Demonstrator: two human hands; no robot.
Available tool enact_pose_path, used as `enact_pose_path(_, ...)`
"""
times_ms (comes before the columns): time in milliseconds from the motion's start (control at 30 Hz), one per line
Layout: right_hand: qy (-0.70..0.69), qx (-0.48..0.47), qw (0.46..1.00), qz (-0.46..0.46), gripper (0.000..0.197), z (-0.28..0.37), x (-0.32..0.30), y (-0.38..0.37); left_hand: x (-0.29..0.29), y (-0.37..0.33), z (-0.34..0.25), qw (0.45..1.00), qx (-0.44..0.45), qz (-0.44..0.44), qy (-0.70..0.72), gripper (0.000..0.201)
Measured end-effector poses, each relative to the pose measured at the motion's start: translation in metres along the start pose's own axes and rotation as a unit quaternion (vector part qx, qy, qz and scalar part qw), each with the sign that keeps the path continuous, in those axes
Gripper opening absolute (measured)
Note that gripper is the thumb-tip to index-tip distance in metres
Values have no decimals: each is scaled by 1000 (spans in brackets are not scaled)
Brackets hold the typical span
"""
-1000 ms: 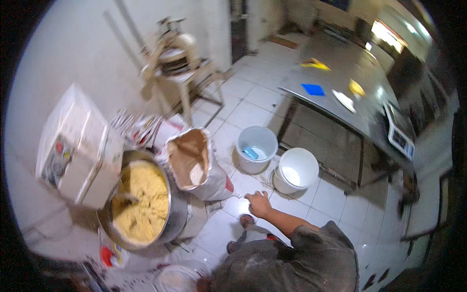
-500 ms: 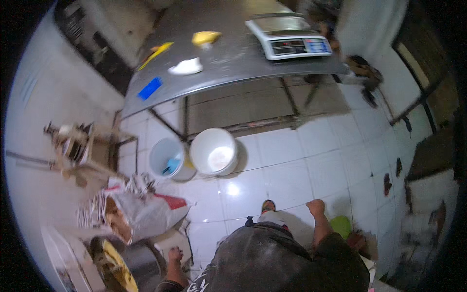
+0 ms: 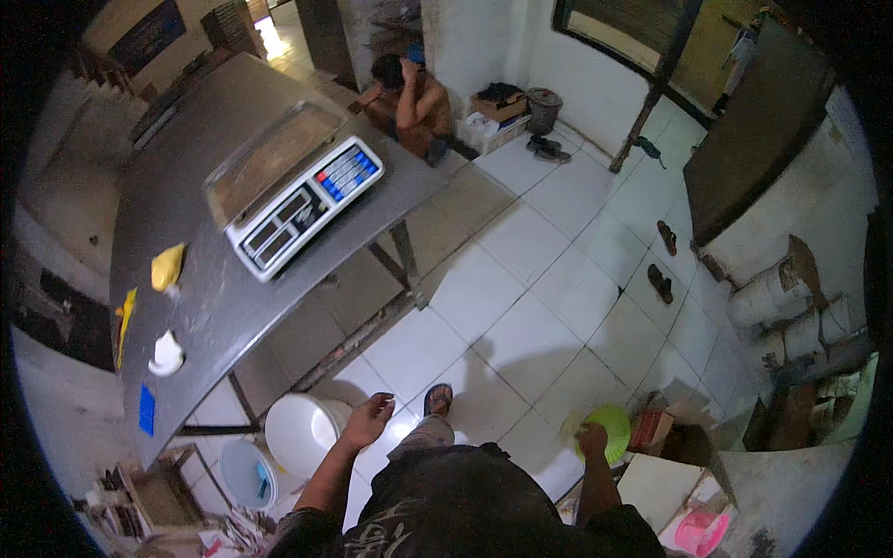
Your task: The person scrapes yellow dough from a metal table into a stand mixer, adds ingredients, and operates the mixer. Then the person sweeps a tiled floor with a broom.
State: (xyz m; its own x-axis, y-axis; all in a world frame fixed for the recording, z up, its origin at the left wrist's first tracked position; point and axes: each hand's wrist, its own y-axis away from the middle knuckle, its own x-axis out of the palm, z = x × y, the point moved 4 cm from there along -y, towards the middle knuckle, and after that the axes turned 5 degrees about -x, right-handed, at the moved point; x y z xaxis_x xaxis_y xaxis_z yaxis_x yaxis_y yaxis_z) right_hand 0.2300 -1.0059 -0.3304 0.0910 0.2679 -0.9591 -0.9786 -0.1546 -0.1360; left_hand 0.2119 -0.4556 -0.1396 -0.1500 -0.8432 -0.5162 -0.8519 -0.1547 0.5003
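Here, left hand [image 3: 366, 423]: your fingers loosely apart, right of the white bucket [image 3: 290, 432].
Right hand [image 3: 591, 438]: cannot tell your fingers' state; overlapping the green basin [image 3: 614, 431], farther right of bucket.
Tabletop [image 3: 209, 321]: beyond bucket.

no words or numbers are legible to me: pale lettering [image 3: 383, 534] on my dark shirt [image 3: 465, 498], keypad [image 3: 350, 173] markings on the digital scale [image 3: 296, 193], faint marks on the dark blue wall panel [image 3: 147, 37].

- table [image 3: 209, 321]: smooth metal, dull sheen
- scale [image 3: 302, 206]: smooth white plastic
- floor [image 3: 521, 307]: glossy tile
- white bucket [image 3: 296, 430]: smooth plastic
- green basin [image 3: 613, 430]: plastic
- shirt [image 3: 465, 507]: matt cloth
- brown box [image 3: 499, 106]: matt cardboard
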Motion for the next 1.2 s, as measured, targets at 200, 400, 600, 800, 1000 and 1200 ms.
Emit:
enact_pose_path(200,-75,366,889,266,23,-77,40,49,-20,-106,-160,987,125,96,15,36)
enact_pose_path(400,-254,499,801,211,29,-93,43,-12,-23,-211,-286,956,277,98,-3,35)
enact_pose_path(600,-314,460,812,172,36,-222,58,-169,-18,-290,-359,980,192,14,46,34)
enact_pose_path(800,-612,298,726,102,48,-328,86,-457,-56,-360,-413,980,167,-104,33,33)
enact_pose_path(1000,-290,28,957,4,27,-201,96,-760,-131,-413,-412,960,82,-254,85,29)
enact_pose_path(1200,-107,-193,935,277,35,-36,128,-892,-220,-482,-405,933,41,-342,101,28)
